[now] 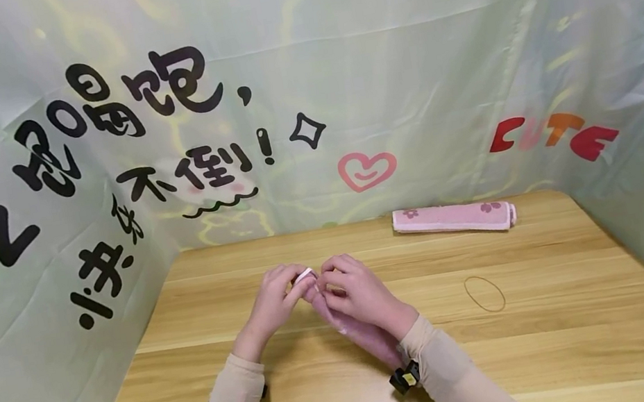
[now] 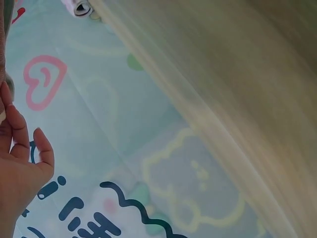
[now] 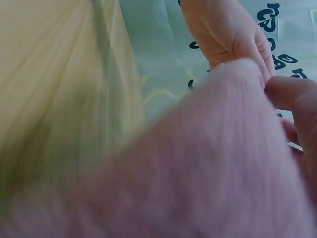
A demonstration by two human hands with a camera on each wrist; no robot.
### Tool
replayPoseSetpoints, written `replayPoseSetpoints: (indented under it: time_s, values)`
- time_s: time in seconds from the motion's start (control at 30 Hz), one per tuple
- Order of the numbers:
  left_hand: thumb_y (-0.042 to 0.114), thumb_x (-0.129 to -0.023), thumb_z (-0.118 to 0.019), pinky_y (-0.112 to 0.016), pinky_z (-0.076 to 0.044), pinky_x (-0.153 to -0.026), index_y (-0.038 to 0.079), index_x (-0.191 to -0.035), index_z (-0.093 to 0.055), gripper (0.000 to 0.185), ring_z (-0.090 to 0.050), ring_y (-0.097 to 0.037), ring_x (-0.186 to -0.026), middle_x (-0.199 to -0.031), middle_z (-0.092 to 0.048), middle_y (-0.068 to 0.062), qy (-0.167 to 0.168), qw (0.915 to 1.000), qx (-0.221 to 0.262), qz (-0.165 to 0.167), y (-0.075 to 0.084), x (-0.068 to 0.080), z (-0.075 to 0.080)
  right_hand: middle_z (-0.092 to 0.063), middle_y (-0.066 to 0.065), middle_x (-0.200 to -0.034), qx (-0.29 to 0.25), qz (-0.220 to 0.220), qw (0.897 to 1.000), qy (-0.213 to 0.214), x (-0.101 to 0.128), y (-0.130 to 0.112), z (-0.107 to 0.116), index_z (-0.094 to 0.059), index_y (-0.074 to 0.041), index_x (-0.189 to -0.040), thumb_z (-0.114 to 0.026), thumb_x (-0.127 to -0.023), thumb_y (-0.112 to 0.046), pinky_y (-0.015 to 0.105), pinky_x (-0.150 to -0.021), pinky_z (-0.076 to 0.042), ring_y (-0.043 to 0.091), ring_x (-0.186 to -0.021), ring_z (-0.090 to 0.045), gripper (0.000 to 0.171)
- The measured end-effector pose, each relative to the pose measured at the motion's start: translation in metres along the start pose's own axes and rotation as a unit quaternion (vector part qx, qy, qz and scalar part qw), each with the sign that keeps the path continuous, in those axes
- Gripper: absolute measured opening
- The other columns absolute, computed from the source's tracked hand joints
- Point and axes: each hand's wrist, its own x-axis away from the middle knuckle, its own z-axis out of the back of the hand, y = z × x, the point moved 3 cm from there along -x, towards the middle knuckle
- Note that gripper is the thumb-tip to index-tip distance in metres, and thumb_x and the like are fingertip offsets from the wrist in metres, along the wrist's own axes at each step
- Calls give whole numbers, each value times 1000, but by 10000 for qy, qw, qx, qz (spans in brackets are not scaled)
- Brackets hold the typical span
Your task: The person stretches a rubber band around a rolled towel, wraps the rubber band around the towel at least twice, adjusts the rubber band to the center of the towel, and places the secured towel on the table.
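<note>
A pink towel (image 1: pixel 361 337) with a white edge hangs from both hands over the middle of the table, its lower end trailing toward the right wrist. My left hand (image 1: pixel 274 300) pinches its upper corner between thumb and fingers. Close beside it, my right hand (image 1: pixel 363 291) grips the same end with bent fingers. In the right wrist view the towel (image 3: pixel 198 163) fills much of the picture and is blurred. The left wrist view shows the left hand (image 2: pixel 22 171) at its edge, with only a sliver of cloth.
A second pink towel (image 1: pixel 454 219), rolled up and printed with flowers, lies at the table's back edge. To the right on the wooden table (image 1: pixel 566 303) is a thin rubber band (image 1: pixel 485 294). Printed fabric walls (image 1: pixel 430 85) stand behind and at both sides.
</note>
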Motion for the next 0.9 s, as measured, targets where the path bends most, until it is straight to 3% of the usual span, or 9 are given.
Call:
replayPoseSetpoints:
  time_s: [0.17,0.33,0.57,0.7,0.9]
  values:
    - [17,-94,-62,-45,-47,-87,11,-102,-70,12,-63,-17,-88,-94,-72,-4,116,9998,-28,185,-1,0,4,-62,4,-103,-103,-54,9999,-127,1,0,-3,-65,-14,-81,-71,-79,-9,33,-87,-51,20,-99,-57,9]
    - [15,-93,-63,-48,-47,-88,10,-104,-69,13,-63,-20,-90,-97,-72,-6,230,9996,-116,123,0,1,7,-61,5,-104,-215,-296,9993,71,0,-1,-3,-65,-12,-88,-71,-83,-9,33,-85,-52,21,-100,-58,8]
    - [15,-93,-64,-35,-50,-76,12,-101,-69,10,-60,-14,-83,-92,-71,-2,274,9994,-115,-158,2,-2,4,-63,5,-105,-166,-242,9994,207,1,0,-3,-67,-12,-90,-73,-81,-5,33,-85,-52,20,-100,-58,12]
    - [15,-93,-64,-36,-49,-77,12,-100,-70,10,-60,-13,-82,-90,-70,-2,253,9996,-116,-70,2,-1,2,-62,6,-108,-157,-227,9996,9,1,-1,-4,-68,-13,-90,-73,-82,-5,34,-87,-52,22,-103,-57,13]
    - [16,-92,-65,-42,-48,-79,12,-97,-70,8,-60,-14,-78,-86,-71,-1,378,9986,-331,-134,5,-1,-1,-59,5,-110,-11,-535,9975,-471,-1,-2,-5,-63,-14,-85,-70,-80,-8,35,-88,-50,23,-104,-54,11]
